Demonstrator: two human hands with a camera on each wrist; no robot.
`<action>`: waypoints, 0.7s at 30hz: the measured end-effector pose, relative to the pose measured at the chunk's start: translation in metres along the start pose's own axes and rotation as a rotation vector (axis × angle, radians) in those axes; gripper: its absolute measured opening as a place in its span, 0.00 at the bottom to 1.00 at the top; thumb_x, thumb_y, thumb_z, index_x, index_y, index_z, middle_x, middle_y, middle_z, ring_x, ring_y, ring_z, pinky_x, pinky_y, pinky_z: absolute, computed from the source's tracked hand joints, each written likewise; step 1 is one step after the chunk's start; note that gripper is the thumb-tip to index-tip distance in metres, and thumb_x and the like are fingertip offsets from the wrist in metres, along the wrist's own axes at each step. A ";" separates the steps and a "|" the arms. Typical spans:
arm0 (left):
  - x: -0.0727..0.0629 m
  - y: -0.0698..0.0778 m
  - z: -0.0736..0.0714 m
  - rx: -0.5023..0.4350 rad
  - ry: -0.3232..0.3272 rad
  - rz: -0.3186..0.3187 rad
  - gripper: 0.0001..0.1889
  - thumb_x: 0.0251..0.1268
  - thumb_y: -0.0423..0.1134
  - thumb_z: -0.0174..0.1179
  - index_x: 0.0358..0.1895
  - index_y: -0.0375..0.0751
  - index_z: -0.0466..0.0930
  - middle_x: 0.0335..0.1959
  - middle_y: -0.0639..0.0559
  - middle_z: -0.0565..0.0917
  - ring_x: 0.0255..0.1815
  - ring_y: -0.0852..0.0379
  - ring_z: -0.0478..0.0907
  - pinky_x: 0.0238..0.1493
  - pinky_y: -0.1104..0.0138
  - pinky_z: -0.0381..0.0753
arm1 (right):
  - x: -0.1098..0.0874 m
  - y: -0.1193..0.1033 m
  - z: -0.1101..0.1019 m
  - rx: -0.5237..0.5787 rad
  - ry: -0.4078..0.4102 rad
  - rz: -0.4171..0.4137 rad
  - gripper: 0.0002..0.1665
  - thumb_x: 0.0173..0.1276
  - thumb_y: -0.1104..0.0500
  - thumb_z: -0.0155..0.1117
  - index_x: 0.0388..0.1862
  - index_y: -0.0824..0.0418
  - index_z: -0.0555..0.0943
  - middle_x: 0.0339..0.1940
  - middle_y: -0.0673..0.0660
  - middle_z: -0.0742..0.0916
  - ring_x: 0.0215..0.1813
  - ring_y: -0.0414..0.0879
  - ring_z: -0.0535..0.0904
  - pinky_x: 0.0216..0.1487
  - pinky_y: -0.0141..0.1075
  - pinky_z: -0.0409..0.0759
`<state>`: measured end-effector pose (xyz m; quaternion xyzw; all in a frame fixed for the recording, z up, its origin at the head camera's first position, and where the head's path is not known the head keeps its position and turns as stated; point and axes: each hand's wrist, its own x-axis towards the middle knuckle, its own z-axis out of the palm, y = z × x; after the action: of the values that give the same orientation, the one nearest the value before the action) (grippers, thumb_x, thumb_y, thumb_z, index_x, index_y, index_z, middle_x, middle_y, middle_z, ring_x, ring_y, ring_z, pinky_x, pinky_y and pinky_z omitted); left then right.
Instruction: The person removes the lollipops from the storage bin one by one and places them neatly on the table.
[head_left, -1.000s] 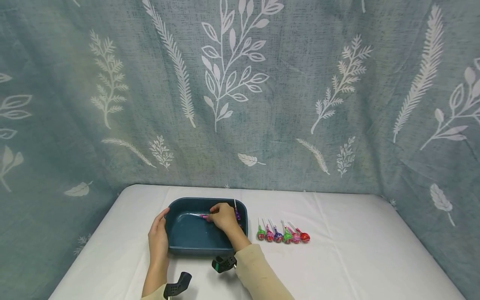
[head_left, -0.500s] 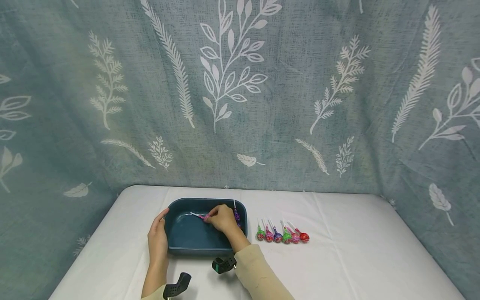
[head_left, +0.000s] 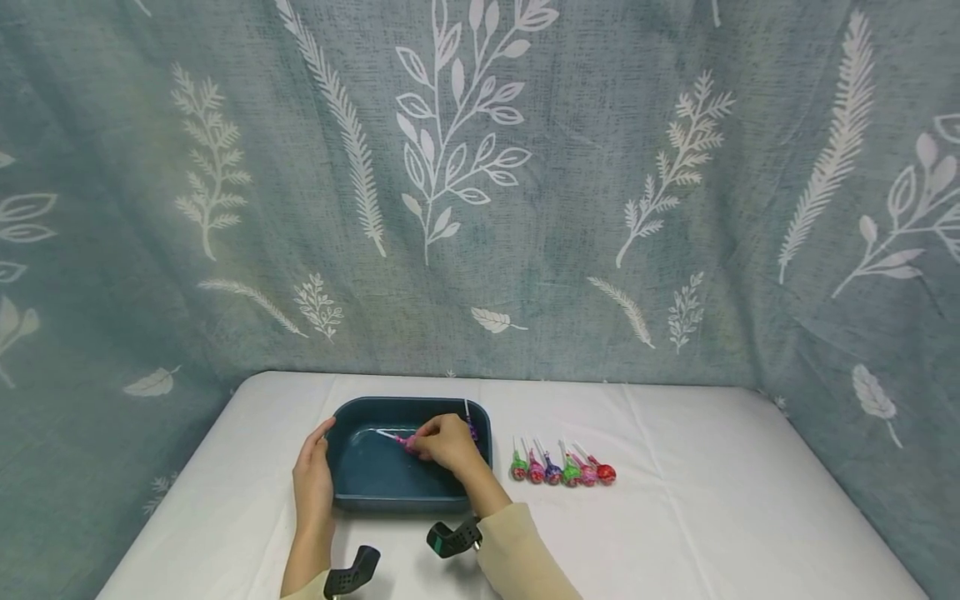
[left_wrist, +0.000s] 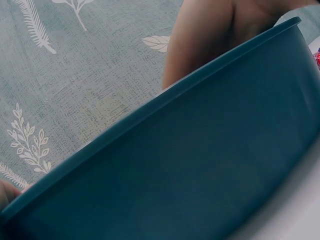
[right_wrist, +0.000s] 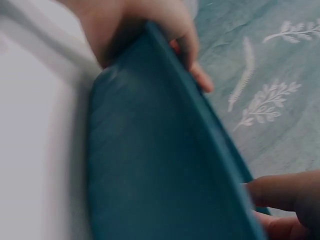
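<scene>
A dark teal rectangular tray (head_left: 382, 479) stands on the white-covered table. My left hand (head_left: 312, 482) holds its left side; the right wrist view shows that hand's fingers (right_wrist: 187, 47) over the rim. Inside the tray, my right hand (head_left: 447, 443) pinches a pink-wrapped lollipop (head_left: 406, 442) by its candy end, the white stick pointing left and away. A purple-wrapped lollipop (head_left: 472, 427) leans at the tray's right end, partly hidden by the right hand. In the left wrist view the tray's outer wall (left_wrist: 165, 165) fills the middle and hides what lies inside.
To the right of the tray, several lollipops (head_left: 552, 473) in green, pink, purple and red wrappers lie in a row, sticks pointing away. A leaf-patterned blue-green curtain (head_left: 555, 317) hangs behind the table (head_left: 675, 467).
My right hand has drawn the pink lollipop slightly toward me inside the tray, and more of it shows. The left hand keeps its place on the tray. The head view shifts slightly.
</scene>
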<state>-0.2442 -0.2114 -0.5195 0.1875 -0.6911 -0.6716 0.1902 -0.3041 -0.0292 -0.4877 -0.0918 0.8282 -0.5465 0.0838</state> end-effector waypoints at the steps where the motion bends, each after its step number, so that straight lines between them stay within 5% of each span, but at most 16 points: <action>1: 0.000 0.000 0.000 -0.001 0.001 0.002 0.23 0.80 0.43 0.34 0.69 0.44 0.68 0.74 0.45 0.61 0.76 0.45 0.49 0.73 0.48 0.46 | -0.003 -0.001 -0.002 0.047 -0.010 0.005 0.05 0.59 0.68 0.70 0.31 0.70 0.82 0.26 0.55 0.85 0.29 0.47 0.85 0.32 0.35 0.84; 6: 0.001 -0.002 0.000 -0.001 -0.002 0.001 0.23 0.80 0.43 0.33 0.69 0.44 0.68 0.74 0.45 0.61 0.76 0.45 0.49 0.73 0.48 0.46 | -0.018 -0.005 -0.013 0.200 -0.032 -0.019 0.08 0.61 0.67 0.69 0.36 0.72 0.82 0.30 0.58 0.86 0.35 0.50 0.87 0.38 0.37 0.85; 13: 0.000 0.000 -0.001 0.003 -0.007 -0.001 0.23 0.80 0.43 0.33 0.69 0.45 0.68 0.74 0.45 0.61 0.76 0.45 0.49 0.73 0.48 0.46 | -0.039 -0.007 -0.032 0.259 -0.026 -0.110 0.13 0.64 0.63 0.67 0.43 0.72 0.80 0.35 0.60 0.86 0.39 0.52 0.86 0.42 0.40 0.84; 21: 0.000 0.000 0.000 -0.012 -0.004 -0.013 0.23 0.80 0.45 0.34 0.69 0.45 0.68 0.74 0.45 0.60 0.76 0.44 0.49 0.73 0.48 0.45 | -0.056 -0.004 -0.046 0.366 -0.001 -0.066 0.15 0.66 0.63 0.66 0.47 0.73 0.78 0.37 0.59 0.85 0.43 0.53 0.85 0.45 0.41 0.83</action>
<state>-0.2439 -0.2114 -0.5199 0.1893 -0.6861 -0.6775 0.1854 -0.2602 0.0237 -0.4638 -0.1025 0.7114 -0.6905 0.0815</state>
